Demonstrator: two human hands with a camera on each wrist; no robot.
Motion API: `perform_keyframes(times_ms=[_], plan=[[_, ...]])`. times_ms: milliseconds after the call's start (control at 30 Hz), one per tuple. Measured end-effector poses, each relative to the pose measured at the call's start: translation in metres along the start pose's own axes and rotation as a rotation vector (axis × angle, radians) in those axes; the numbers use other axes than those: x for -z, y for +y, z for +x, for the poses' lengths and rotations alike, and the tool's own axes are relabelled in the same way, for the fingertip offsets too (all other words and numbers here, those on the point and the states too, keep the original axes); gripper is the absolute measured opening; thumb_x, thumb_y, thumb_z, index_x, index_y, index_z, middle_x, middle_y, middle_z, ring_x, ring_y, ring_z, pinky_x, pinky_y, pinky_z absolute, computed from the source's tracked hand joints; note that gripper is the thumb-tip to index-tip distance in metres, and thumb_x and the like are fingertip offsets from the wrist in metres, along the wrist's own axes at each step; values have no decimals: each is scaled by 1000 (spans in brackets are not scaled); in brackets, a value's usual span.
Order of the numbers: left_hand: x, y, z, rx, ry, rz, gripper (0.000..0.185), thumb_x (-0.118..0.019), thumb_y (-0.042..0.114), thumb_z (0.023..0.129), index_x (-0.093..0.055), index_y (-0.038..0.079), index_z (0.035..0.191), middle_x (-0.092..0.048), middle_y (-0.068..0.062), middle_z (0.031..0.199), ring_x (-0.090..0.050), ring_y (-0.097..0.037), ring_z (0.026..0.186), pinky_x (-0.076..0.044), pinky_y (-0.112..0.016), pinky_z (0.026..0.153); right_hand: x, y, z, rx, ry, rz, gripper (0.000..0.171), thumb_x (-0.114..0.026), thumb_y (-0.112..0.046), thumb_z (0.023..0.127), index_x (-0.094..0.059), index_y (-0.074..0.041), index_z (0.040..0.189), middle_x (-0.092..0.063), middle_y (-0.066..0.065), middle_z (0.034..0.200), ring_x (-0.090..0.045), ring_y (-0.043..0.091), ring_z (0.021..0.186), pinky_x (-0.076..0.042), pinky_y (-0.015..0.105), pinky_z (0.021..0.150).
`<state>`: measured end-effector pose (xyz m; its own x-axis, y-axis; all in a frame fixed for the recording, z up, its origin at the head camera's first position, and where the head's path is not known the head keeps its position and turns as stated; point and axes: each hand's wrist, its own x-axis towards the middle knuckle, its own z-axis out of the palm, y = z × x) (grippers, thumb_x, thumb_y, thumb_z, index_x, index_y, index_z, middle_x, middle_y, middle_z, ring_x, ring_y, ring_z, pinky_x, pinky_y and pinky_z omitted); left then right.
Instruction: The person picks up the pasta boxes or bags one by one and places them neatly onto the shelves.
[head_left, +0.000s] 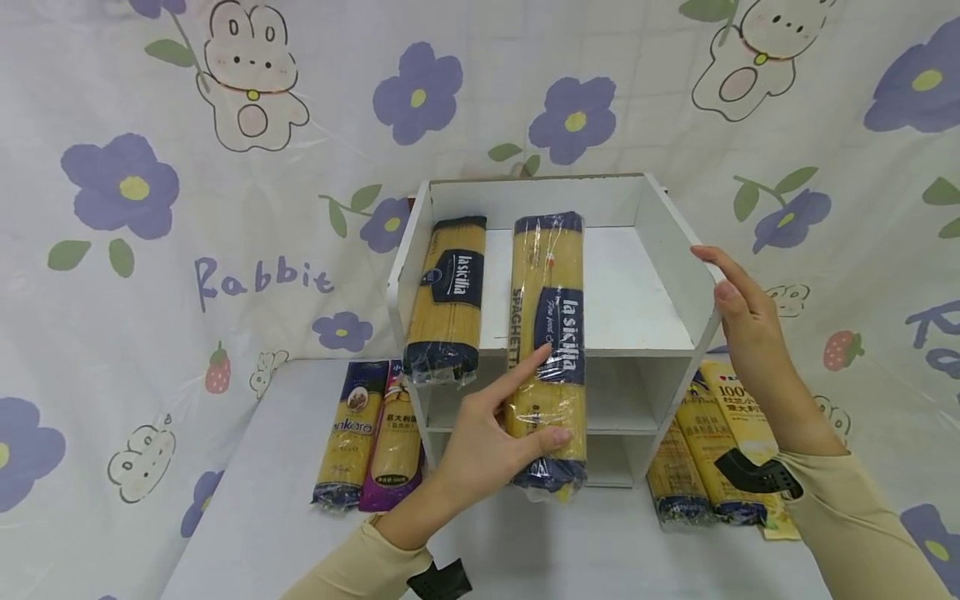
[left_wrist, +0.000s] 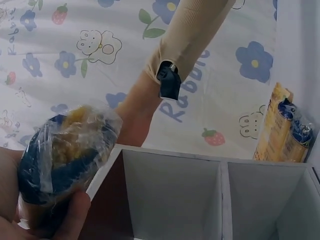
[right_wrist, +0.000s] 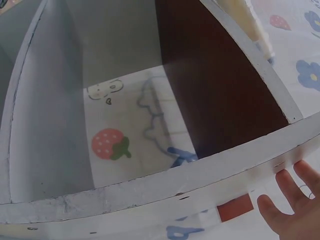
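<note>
The left grip [head_left: 495,433] curls around a spaghetti pack [head_left: 547,350] on the shelf [head_left: 675,250]. Another pack [head_left: 446,300] lies beside it. The right grip [head_left: 738,304], fingers spread, rests on the shelf's side.

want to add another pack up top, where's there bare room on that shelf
The top of the white shelf is bare between the spaghetti pack in the left hand and the right wall, where the right hand rests. The left side is crowded: a second pack lies there.
</note>
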<state>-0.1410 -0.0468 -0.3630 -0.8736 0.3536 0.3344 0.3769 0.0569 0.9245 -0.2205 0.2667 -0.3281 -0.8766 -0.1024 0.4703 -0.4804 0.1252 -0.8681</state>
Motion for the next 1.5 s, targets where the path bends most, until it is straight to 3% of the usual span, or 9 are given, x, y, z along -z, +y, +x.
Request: perform_keyframes(times_ms=[67,233,367,433,600,733,900,1133,1500], plan=[[0,-2,1,-2,-6,-9,81,-80,14,83,-40,39,149,-69,-15,115,-70,-9,83,-62,-30,68,0,0,0,-2,0,-6,46,-40,-31,106,-41,-21,151,-32,2,159,-35,13,142,-37,6,106],[3,1,6,-22,-46,-44,75,-76,20,88,-39,34,151,-61,-10,137,-67,-2,82,-59,-23,72,0,0,0,5,0,14,46,-40,-32,106,-41,-21,151,-33,3,158,-37,13,140,-38,7,103],[9,8,8,44,-93,-126,68,-69,27,92,-37,35,152,-54,-12,141,-66,-7,90,-59,-25,76,1,1,0,11,-1,18,46,-40,-32,106,-41,-20,151,-34,2,157,-37,13,140,-38,7,103],[12,12,9,83,-122,-163,68,-67,32,93,-35,37,152,-52,-15,138,-64,-14,105,-59,-30,86,0,2,0,17,-2,30,46,-41,-31,106,-41,-19,151,-35,2,156,-38,13,139,-38,7,103],[20,20,5,124,-263,-177,90,-75,50,83,-22,42,155,-36,-12,151,-55,-21,121,-53,-31,100,0,3,0,29,-2,59,46,-41,-30,106,-42,-18,150,-38,0,154,-39,13,137,-38,7,102],[21,21,2,138,-358,-201,106,-84,48,74,-16,44,155,-26,-8,156,-50,-21,127,-52,-31,102,0,4,0,27,-2,68,46,-41,-30,106,-42,-18,150,-37,1,154,-38,13,138,-39,7,101],[19,19,2,147,-322,-195,98,-85,39,76,-24,44,153,-30,-4,154,-49,-20,126,-53,-31,100,0,4,0,24,-5,72,46,-42,-30,106,-42,-18,150,-36,1,155,-37,14,139,-38,8,102],[16,18,6,138,-247,-158,86,-82,38,80,-32,42,150,-39,-7,147,-56,-20,119,-56,-33,95,0,2,0,14,2,54,46,-42,-31,106,-42,-19,151,-35,2,156,-37,14,139,-39,7,101],[16,21,18,144,-176,-16,67,-78,24,86,-47,45,142,-51,-3,140,-63,-16,111,-57,-28,88,1,4,0,-1,2,38,46,-41,-32,106,-41,-21,151,-33,2,158,-37,13,140,-38,8,104]])
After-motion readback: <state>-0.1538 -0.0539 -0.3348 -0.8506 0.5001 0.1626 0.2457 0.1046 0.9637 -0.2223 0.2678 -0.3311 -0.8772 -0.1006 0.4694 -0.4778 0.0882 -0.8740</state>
